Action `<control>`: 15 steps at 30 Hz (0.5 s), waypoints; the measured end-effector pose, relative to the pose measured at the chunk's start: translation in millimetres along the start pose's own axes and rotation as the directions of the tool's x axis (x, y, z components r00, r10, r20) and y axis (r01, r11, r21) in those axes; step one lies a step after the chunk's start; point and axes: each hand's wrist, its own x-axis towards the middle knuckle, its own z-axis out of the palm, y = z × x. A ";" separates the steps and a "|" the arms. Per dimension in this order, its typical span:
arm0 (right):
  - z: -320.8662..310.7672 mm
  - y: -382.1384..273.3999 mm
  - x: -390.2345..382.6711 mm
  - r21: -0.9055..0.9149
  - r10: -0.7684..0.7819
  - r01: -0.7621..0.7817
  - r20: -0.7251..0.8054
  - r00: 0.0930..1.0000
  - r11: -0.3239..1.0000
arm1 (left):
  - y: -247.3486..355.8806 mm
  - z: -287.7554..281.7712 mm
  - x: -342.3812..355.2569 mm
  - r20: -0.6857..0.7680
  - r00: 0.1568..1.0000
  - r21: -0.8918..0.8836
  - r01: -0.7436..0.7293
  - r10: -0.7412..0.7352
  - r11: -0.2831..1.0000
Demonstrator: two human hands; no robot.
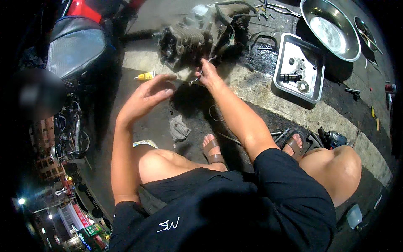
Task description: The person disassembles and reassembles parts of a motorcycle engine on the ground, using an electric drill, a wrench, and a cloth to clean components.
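Note:
A greasy engine (180, 46) with a finned cylinder is at the top centre. My right hand (205, 73) grips a metal wrench (212, 59) just below the cylinder's right side, with its fingers wrapped round the tool. My left hand (157, 91) is held lower and to the left, open, with curved fingers apart and nothing clearly in them. A yellow tube (145, 75) lies just beyond its fingers, partly hidden by them. In the shadow under my hands, small details are hard to make out.
A tray (278, 63) with parts and a steel bowl (306, 10) stand at right. A grey rag (179, 129) lies between my feet. Tools (279, 136) and a power tool (333, 138) lie by my right foot. A red-and-black motorbike (75, 52) is at left.

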 end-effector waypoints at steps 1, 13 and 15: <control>-1.4 5.2 -2.1 -0.024 0.001 -0.002 -0.027 1.000 1.000 | -4.5 -1.7 -2.6 -0.011 1.000 -0.001 0.007 -0.007 1.000; -45.5 21.0 -61.9 -0.782 -0.254 0.403 0.316 0.914 0.475 | -30.6 -25.7 -28.1 -0.134 0.991 0.040 -0.009 0.014 0.999; -21.1 -23.8 -59.8 -0.723 -0.294 0.472 0.371 0.881 0.505 | -43.5 -54.1 -38.9 -0.335 0.937 0.002 -0.099 0.094 0.995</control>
